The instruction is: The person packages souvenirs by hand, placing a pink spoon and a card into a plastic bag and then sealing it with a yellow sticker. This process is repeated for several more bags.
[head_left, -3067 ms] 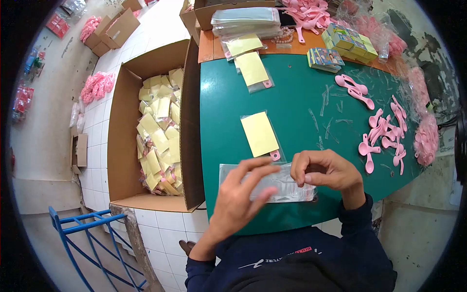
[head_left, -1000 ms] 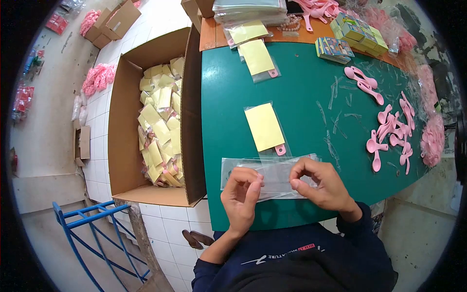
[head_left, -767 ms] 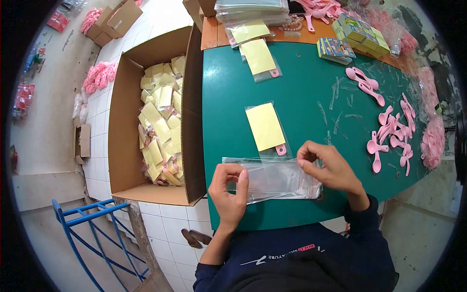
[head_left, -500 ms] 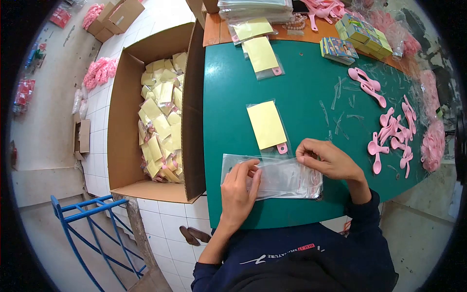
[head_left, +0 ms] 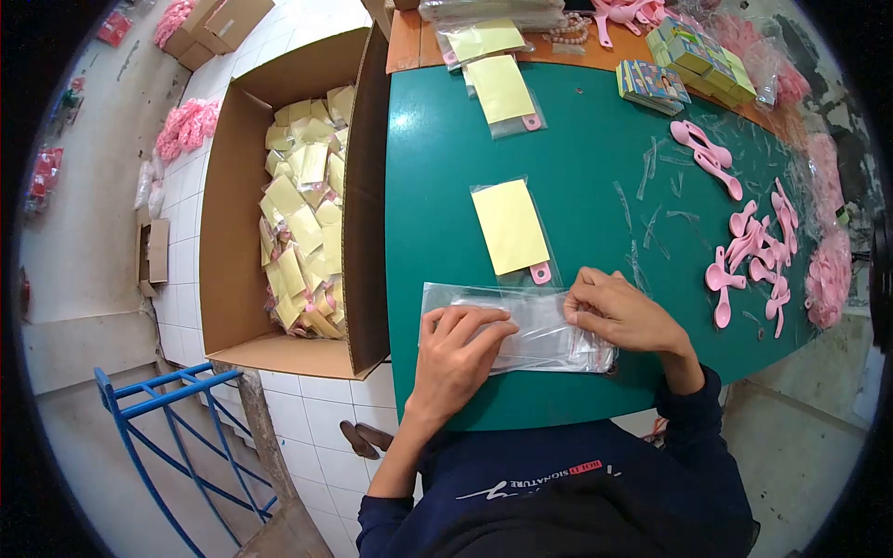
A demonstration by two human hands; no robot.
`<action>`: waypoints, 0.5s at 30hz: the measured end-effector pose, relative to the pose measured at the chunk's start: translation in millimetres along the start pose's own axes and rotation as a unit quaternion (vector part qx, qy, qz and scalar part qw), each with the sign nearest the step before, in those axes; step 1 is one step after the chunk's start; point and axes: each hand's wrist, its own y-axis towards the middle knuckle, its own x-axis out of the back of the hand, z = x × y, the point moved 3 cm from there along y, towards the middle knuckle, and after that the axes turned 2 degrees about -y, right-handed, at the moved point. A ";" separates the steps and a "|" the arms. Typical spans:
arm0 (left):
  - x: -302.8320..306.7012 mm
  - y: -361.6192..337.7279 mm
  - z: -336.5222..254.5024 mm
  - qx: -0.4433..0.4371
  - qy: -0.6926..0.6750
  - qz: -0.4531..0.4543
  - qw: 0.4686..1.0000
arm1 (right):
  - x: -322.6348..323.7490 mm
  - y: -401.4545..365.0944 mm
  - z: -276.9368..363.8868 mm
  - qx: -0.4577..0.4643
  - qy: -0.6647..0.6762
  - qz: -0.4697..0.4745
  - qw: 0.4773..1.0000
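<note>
A stack of clear plastic bags (head_left: 535,330) lies at the near edge of the green table. My left hand (head_left: 458,353) rests over the stack's left part, its fingers spread and slightly bent. At the upper right of the stack, my right hand (head_left: 619,312) pinches the bag's edge between thumb and fingertips. Just beyond the bags lies a packed bag with a yellow card (head_left: 511,226) and the end of a pink spoon (head_left: 539,272) showing below it. More packed yellow cards (head_left: 500,88) lie at the far edge.
To the left stands a large open carton (head_left: 366,205) full of packed yellow cards (head_left: 304,228). Loose pink spoons (head_left: 724,284) lie on the right of the green table (head_left: 437,177), with plastic scraps. Stacked colourful cards (head_left: 651,86) stand at the back; a blue metal rack (head_left: 177,395) is lower left.
My left hand has shifted slightly, its fingers now more spread across the bags. My right hand stays at the stack's upper right edge. The whole view has moved a little.
</note>
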 end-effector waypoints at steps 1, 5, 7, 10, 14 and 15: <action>-0.8 -0.7 0.4 0.001 0.002 0.002 1.000 | -0.4 0.1 0.0 -0.002 -0.001 -0.003 1.000; -3.2 -2.4 1.9 0.004 0.007 0.006 1.000 | -0.5 0.4 2.2 -0.012 -0.012 -0.012 1.000; -3.5 -2.8 2.2 0.005 0.007 0.008 1.000 | -1.7 0.1 2.7 -0.014 -0.022 -0.020 0.999; -2.9 -2.2 2.4 0.007 0.008 0.015 1.000 | -5.0 0.5 2.3 -0.015 -0.036 -0.039 0.999; 1.7 1.8 -2.7 0.016 0.009 0.023 1.000 | -9.4 0.8 4.9 -0.016 -0.054 -0.065 0.996; 2.0 2.8 -4.3 0.021 0.008 0.022 1.000 | -9.9 1.1 5.3 -0.014 -0.059 -0.071 0.996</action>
